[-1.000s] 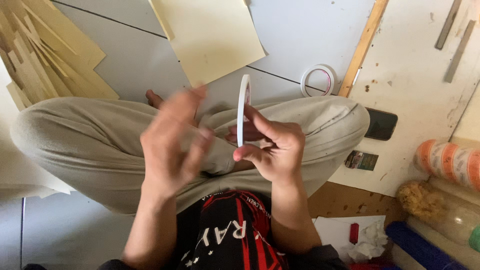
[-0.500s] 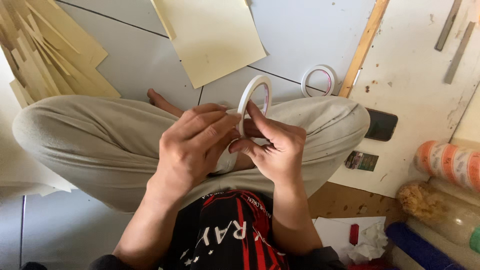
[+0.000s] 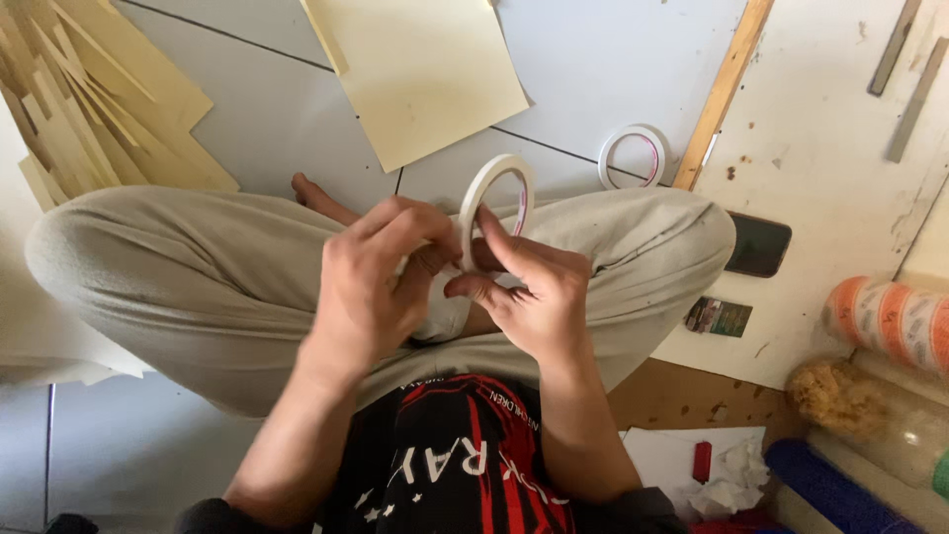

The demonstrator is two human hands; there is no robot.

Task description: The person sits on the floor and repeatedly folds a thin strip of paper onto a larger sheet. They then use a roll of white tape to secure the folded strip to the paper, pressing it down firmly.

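Grey tiled floor (image 3: 247, 109) carried everything, and the person sat cross-legged on it in beige cloth trousers (image 3: 178, 287). Beyond the trousers lay a pale yellow rectangular paper sheet (image 3: 425, 69); beyond their left knee sat a stack of tan wooden strips (image 3: 89, 109). Beside the right knee lay a long light wooden slat (image 3: 727, 84) and a flat black phone (image 3: 758, 244). Above the lap, the left hand (image 3: 371, 287) curled its fingers against a white ring-shaped roll of thin tape (image 3: 494, 198), while the right hand (image 3: 529, 292) pinched its lower rim. Just beyond the right knee lay a second white tape ring (image 3: 633, 155).
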